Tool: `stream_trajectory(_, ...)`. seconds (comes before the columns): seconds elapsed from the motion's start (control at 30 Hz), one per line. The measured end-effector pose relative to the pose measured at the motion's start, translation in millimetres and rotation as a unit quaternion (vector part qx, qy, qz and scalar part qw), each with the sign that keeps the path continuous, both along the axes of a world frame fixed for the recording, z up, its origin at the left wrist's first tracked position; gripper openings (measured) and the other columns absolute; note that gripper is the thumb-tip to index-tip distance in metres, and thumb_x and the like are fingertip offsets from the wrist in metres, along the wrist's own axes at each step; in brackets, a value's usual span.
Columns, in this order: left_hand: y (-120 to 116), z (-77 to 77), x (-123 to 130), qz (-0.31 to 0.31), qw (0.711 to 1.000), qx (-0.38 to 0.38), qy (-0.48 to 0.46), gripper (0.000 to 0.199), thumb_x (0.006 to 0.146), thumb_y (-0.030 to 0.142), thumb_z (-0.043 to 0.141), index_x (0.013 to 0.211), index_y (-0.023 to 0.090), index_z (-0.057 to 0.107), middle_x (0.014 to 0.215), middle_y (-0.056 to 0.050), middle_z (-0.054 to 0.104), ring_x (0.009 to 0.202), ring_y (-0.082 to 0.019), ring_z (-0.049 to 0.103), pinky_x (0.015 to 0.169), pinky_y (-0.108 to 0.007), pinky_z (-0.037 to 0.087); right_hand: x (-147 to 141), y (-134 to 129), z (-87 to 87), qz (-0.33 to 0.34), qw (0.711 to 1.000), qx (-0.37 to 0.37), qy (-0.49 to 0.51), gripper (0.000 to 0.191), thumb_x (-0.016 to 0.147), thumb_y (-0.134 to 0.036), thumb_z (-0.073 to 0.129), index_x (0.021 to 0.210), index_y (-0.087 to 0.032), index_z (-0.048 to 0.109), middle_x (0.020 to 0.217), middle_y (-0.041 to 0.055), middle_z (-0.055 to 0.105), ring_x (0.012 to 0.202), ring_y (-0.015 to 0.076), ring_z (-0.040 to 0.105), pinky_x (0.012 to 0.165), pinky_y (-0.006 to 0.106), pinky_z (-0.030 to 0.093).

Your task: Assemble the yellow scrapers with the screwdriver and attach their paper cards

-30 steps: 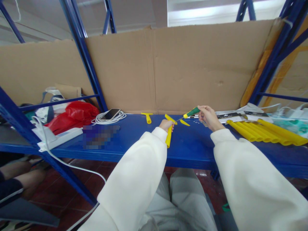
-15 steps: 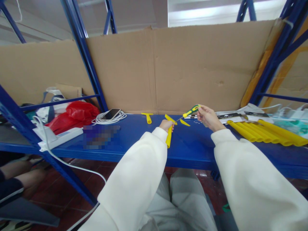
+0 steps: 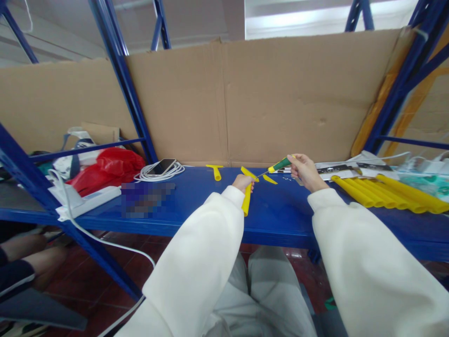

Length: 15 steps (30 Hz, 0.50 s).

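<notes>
My left hand (image 3: 242,183) is closed around a yellow tube (image 3: 247,202) with a flat yellow crosspiece (image 3: 247,173) at its far end. Fingertips of my right hand (image 3: 304,171) grip the handle end of a green and yellow screwdriver (image 3: 279,164). Its thin shaft points left and down, and the tip meets the crosspiece beside my left fingers; the exact contact is too small to make out. A loose yellow blade-shaped piece (image 3: 270,179) lies just right of there. Farther left stands another yellow T-shaped piece (image 3: 216,173).
Several yellow tubes (image 3: 393,194) lie in a row at the right. Tiny white bits (image 3: 288,178) are near my right hand. At left are a phone (image 3: 162,166) on a coiled white cable, a power strip (image 3: 91,201) and a red bag (image 3: 111,169). Cardboard (image 3: 280,98) backs the blue table.
The screwdriver handle has turned, showing more green, and my right fingers have shifted slightly on its end. My left hand and the yellow tube stay almost still.
</notes>
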State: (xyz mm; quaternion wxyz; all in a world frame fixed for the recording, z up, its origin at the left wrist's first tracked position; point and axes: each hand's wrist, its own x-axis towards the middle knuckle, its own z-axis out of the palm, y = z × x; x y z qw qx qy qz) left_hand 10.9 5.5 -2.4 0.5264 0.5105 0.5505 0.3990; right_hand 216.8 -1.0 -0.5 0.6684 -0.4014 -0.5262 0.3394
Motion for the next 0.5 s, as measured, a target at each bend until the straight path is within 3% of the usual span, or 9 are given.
stream_trajectory(0.17,1.0,-0.6,0.0,-0.002,1.000,0.006,-0.001,0.022,0.082,0.001,0.058,0.063,0.011,0.055,0.045,0.004,0.045,0.040,-0.007,0.042,0.045,-0.021,0.037,-0.9,-1.9,0.0,0.009,1.000,0.013,-0.009,0.047,0.064,-0.054,0.082,0.082,-0.022,0.054,0.041,-0.0128,0.033,0.033,0.0039,0.029,0.032,0.016,0.022)
stream_trajectory(0.4,0.0,0.4,0.5,0.005,1.000,0.001,0.005,0.019,0.082,0.000,0.055,0.067,0.011,0.057,0.043,0.005,0.044,0.038,-0.008,0.041,0.043,-0.021,0.037,-1.1,-5.0,4.4,0.062,0.998,0.023,-0.003,0.044,0.064,-0.052,0.083,0.083,-0.020,0.060,0.049,-0.0066,0.049,0.040,0.0061,0.040,0.035,0.017,0.032)
stream_trajectory(0.5,0.3,0.4,0.2,0.008,1.000,-0.003,0.004,0.018,0.081,0.000,0.057,0.067,0.011,0.057,0.043,0.005,0.044,0.038,-0.008,0.041,0.044,-0.021,0.038,-1.0,-4.2,3.7,0.056,0.998,0.029,-0.012,0.041,0.067,-0.051,0.081,0.080,-0.020,0.058,0.048,-0.0075,0.045,0.040,0.0061,0.039,0.035,0.017,0.032)
